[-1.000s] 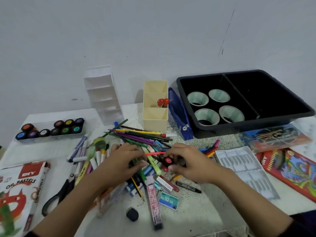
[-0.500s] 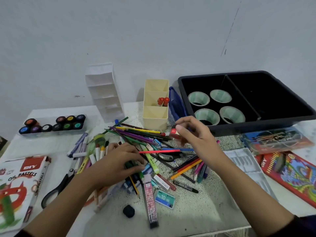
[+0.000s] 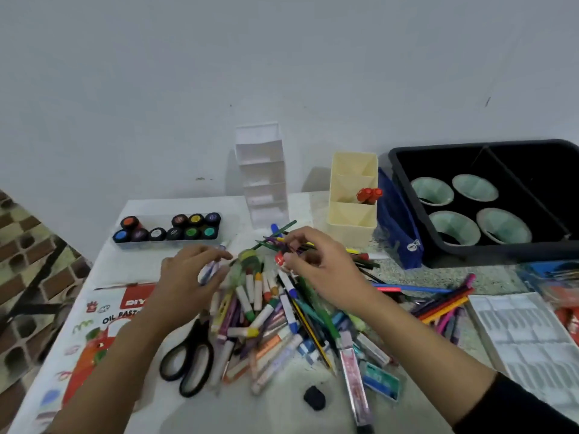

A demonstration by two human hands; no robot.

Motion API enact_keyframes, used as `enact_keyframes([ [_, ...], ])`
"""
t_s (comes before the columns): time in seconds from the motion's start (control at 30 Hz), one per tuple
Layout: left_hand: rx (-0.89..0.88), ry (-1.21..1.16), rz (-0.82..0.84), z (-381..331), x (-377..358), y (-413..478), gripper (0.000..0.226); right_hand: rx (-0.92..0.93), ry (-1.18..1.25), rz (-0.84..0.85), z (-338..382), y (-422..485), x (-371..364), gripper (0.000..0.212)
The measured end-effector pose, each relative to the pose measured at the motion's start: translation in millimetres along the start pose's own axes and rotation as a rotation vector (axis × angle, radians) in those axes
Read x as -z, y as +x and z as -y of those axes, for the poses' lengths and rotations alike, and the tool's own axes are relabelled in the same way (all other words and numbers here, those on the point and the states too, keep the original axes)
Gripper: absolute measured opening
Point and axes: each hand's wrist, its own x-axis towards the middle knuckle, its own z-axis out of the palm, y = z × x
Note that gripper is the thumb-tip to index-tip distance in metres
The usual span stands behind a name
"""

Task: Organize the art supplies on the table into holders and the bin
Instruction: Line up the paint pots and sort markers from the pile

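A heap of markers, crayons and pencils (image 3: 266, 308) covers the middle of the table. My right hand (image 3: 322, 270) hovers over the heap's far side, its fingertips pinching a red-capped marker (image 3: 279, 259). To its left, my left hand (image 3: 185, 280) has its fingers curled round a white and blue pen (image 3: 209, 271). Behind the heap stands a cream holder (image 3: 352, 223) with two red markers (image 3: 369, 194) in its middle slot. A white tiered holder (image 3: 263, 183) stands to its left. The black bin (image 3: 404, 164) at the back right holds several pale green cups.
A blue pouch (image 3: 398, 227) leans between the cream holder and the bin. A tray of paint pots (image 3: 169, 231) sits back left. Black scissors (image 3: 191, 355), an oil pastels box (image 3: 103, 324), a black eraser (image 3: 315, 397), loose coloured pencils (image 3: 445, 308) and a white palette (image 3: 526, 333) lie around.
My right hand has moved left, away from the cream holder, still pinching the red-capped marker. My left hand has moved to the heap's far left and now holds a white pen. The view has swung left.
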Motion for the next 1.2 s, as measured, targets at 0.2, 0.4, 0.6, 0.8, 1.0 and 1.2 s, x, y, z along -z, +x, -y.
enact_keyframes([
  [0.2, 0.165, 0.152, -0.084, 62.4, 31.9, 17.8, 0.030, -0.022, -0.083, 0.021, 13.8, 34.6, -51.8, 0.013],
  [0.4, 0.298, 0.311, -0.015, 108.6, 51.5, 38.2, 0.041, -0.042, -0.082, 0.010, 29.2, 79.6, -96.5, 0.011],
  [0.6, 0.169, 0.329, 0.025, 138.8, 45.3, 33.6, 0.036, -0.068, -0.089, -0.047, 39.3, 117.4, -123.4, 0.012],
  [0.8, 0.109, 0.260, -0.066, 151.6, 49.0, 41.7, 0.026, -0.064, -0.112, -0.084, 37.0, 142.6, -140.3, 0.017],
  [1.0, 0.167, 0.158, -0.139, 171.6, 60.0, 43.4, 0.046, 0.038, -0.237, -0.026, 36.7, 177.7, -166.6, 0.028],
  [1.2, 0.218, 0.172, -0.009, 179.2, 56.5, 46.4, 0.051, 0.154, -0.452, 0.083, 25.0, 200.4, -195.8, 0.028],
])
